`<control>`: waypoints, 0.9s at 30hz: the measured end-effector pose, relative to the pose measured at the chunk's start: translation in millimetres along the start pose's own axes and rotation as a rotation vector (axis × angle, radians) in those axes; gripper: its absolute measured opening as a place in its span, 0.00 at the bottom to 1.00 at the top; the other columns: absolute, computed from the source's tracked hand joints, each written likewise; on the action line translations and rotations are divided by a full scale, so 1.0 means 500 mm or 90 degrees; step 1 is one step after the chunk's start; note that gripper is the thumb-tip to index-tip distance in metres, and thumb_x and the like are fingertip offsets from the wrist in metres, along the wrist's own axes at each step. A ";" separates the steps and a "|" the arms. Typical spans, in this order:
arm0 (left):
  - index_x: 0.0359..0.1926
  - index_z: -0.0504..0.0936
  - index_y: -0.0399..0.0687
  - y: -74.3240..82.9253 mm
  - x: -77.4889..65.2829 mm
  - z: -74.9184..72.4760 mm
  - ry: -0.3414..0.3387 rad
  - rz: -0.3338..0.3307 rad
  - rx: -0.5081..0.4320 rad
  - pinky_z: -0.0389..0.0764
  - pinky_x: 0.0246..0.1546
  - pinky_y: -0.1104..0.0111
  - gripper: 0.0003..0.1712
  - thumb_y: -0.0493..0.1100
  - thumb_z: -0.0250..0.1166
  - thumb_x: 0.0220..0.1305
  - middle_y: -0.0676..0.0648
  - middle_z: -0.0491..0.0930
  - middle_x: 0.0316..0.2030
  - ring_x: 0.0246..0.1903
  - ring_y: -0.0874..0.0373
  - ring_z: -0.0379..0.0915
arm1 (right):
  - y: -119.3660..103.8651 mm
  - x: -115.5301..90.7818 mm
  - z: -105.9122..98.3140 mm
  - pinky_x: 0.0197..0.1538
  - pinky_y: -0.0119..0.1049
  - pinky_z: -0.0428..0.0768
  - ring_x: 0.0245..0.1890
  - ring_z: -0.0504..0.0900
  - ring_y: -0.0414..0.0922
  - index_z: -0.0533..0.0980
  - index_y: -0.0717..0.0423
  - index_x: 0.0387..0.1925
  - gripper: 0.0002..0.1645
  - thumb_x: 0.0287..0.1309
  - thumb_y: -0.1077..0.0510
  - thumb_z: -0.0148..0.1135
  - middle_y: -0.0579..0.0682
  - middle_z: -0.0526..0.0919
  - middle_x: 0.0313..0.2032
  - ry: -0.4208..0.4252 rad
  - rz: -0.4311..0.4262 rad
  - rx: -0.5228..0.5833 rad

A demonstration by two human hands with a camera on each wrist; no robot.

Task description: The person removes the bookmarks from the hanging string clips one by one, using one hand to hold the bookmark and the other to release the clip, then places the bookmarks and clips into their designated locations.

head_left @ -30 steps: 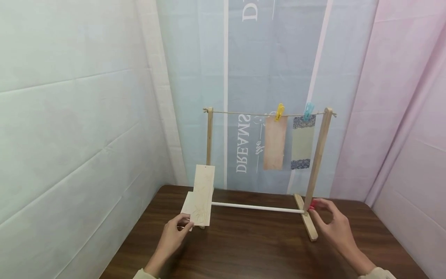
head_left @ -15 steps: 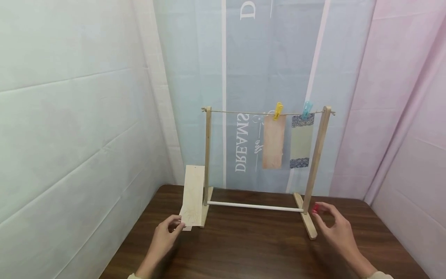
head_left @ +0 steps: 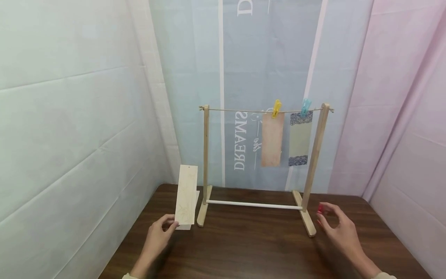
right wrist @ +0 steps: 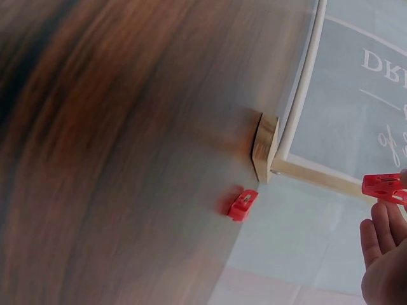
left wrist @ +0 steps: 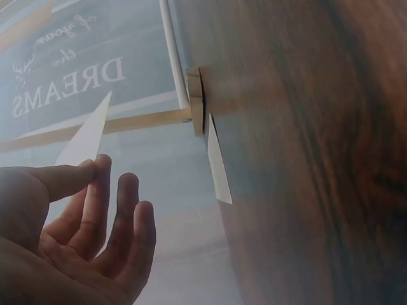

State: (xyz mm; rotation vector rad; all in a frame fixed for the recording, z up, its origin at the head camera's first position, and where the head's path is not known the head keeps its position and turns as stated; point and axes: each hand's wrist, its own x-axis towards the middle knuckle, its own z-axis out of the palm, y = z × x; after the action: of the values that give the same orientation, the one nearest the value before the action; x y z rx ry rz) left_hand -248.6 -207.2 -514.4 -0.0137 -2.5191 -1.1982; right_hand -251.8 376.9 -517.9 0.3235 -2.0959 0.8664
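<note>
A cream bookmark-like card (head_left: 186,193) with a small hole at its top stands upright, its lower corner pinched between the thumb and fingers of my left hand (head_left: 159,234). Behind it a second pale card (left wrist: 218,162) lies on the table. My right hand (head_left: 341,230) pinches a red clothespin (right wrist: 383,185), right of the rack. Another red clothespin (right wrist: 243,205) lies on the table close to the rack's right foot. From the rack's cord (head_left: 240,110), a yellow clothespin (head_left: 276,109) holds a pinkish card (head_left: 272,140), and a blue clothespin (head_left: 306,107) holds a blue-bordered card (head_left: 300,139).
The wooden rack (head_left: 206,155) stands on the brown table (head_left: 244,244), with a white rod (head_left: 254,204) low between its feet. A printed curtain (head_left: 244,58) hangs close behind. Pale fabric walls (head_left: 69,135) flank both sides.
My left hand has moved left with the cream card, from in front of the rack's left post to beside it. My right hand has shifted slightly right with the red clothespin, away from the right post.
</note>
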 end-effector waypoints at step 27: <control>0.53 0.87 0.35 -0.031 0.011 -0.026 -0.039 -0.058 0.039 0.82 0.41 0.57 0.13 0.35 0.72 0.70 0.48 0.91 0.35 0.37 0.54 0.85 | 0.087 -0.013 -0.033 0.51 0.13 0.65 0.45 0.70 0.15 0.81 0.66 0.59 0.35 0.47 0.80 0.77 0.58 0.87 0.41 -0.017 -0.003 -0.055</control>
State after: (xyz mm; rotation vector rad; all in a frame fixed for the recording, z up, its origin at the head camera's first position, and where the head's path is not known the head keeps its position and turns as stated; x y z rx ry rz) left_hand -252.0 -227.9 -516.8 0.0821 -2.6347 -1.1719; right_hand -259.4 419.3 -536.3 0.2959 -2.1496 0.7701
